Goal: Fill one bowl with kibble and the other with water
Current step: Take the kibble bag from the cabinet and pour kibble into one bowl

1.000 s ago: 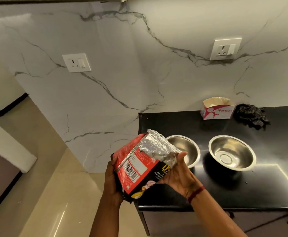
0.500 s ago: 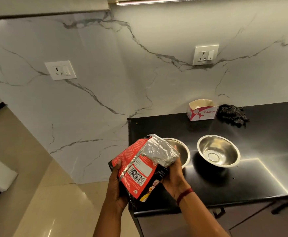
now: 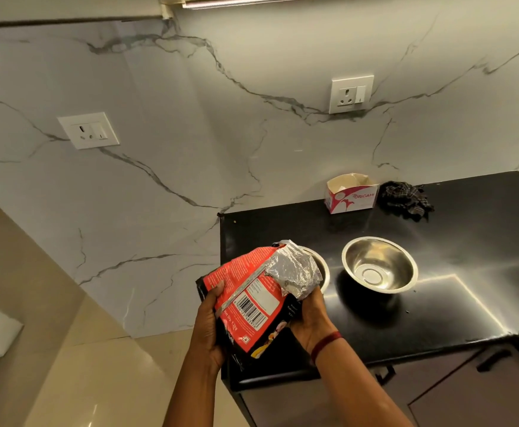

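Kibble bag (image 3: 252,306), printed red and black with a barcode panel facing the camera, was held in the air over the near left corner of the bench (image 3: 467,272). It was tilted, with its crumpled silver foil top pointing far and right. Whether the foil mouth was open could not be determined.

Left hand (image 3: 209,331) gripped the left edge of the bag, with the thumb laid across the printed front and the fingers behind the pack. Right hand (image 3: 310,318) gripped the lower right side just below the foil, closed round the pack. A red thread (image 3: 326,342) circled the right wrist.

Left bowl (image 3: 323,268), of stainless steel, stood on the bench directly behind the foil top. Only its right rim and a strip of its inner wall were visible. Right bowl (image 3: 380,265), of the same kind, stood upright just to the right of it, close but apart. Its polished interior was visible down to the flat base.

At the far edge of the bench, against the wall, stood an open white and pink cardboard box (image 3: 352,194). A crumpled dark cloth (image 3: 406,200) lay just to its right. The white marble wall (image 3: 190,149) carried two switched sockets, one (image 3: 88,130) to the left of the bench and one (image 3: 351,94) above the box. Beige floor tiles (image 3: 82,365) lay to the left of the bench.
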